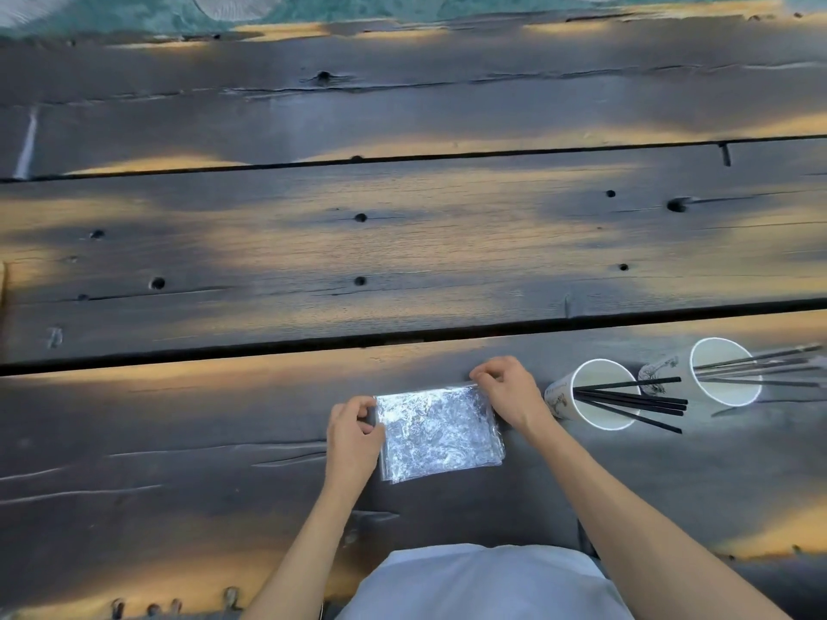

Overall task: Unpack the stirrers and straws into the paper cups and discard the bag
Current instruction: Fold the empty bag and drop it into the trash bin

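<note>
A clear, crinkled plastic bag lies flat on the dark wooden table, folded into a rough square. My left hand pinches its upper left corner, and my right hand pinches its upper right corner. To the right stand two white paper cups. The nearer cup holds several black stirrers that lean out to the right. The farther cup holds several thin dark straws, also leaning right.
The table is made of wide planks with dark gaps and knot holes. Its near edge runs just in front of my white-clothed body. A green patterned surface shows beyond the far edge.
</note>
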